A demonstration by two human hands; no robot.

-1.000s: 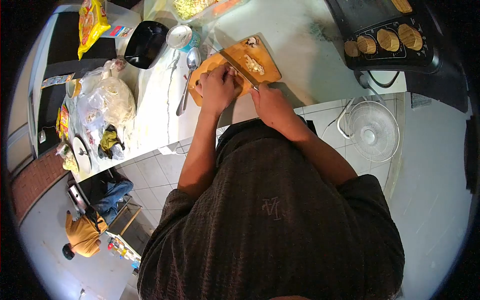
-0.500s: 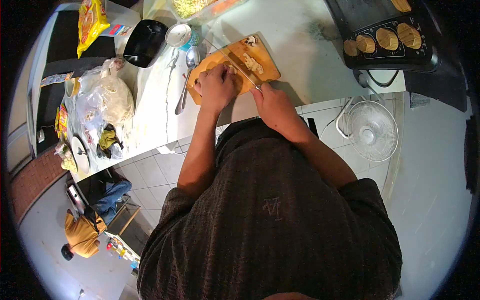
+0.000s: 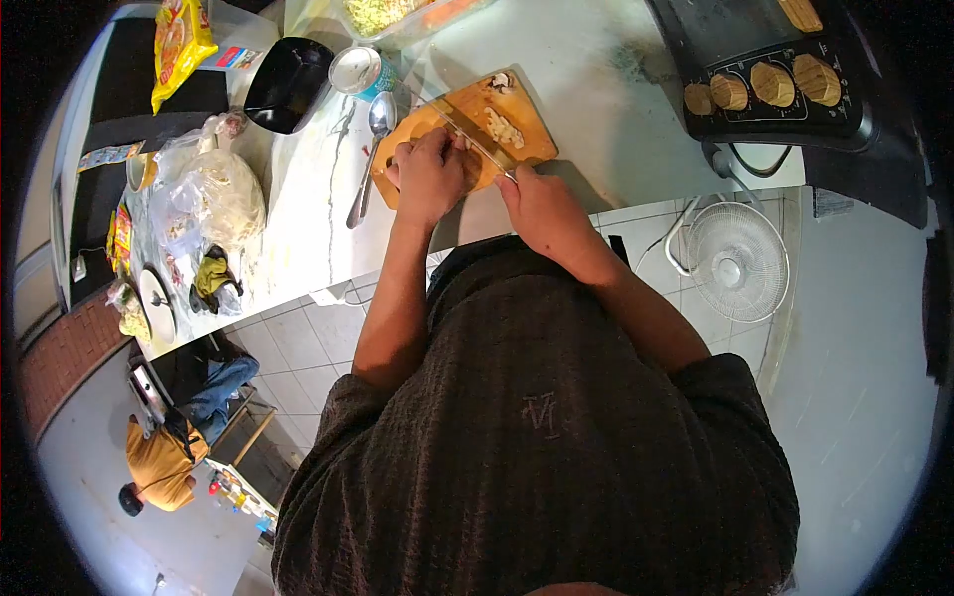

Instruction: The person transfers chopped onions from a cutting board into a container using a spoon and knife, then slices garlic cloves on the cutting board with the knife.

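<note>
My right hand [image 3: 547, 219] is closed around the handle of a kitchen knife [image 3: 475, 137]. The blade slants across a wooden cutting board [image 3: 532, 119], its tip pointing up and left. Beside the blade, my left hand [image 3: 429, 177] rests on the board with curled fingers, pressing on a small pale piece of food mostly hidden under the fingertips. Chopped pale bits [image 3: 505, 127] lie in a small heap on the far side of the blade. A dark-and-white scrap [image 3: 501, 81] sits near the board's upper corner.
Left of the board are a metal spoon [image 3: 382, 117], an opened can [image 3: 362, 72] and a black bowl [image 3: 288, 87]. Plastic bags [image 3: 224, 194] lie farther left. A black appliance with wooden knobs [image 3: 772, 84] stands right, above a fan [image 3: 730, 270]. Another person [image 3: 164, 462] sits at lower left.
The knife has drawn back slightly toward me, and more of its blade face shows. My left hand stays nearly in place on the board.
</note>
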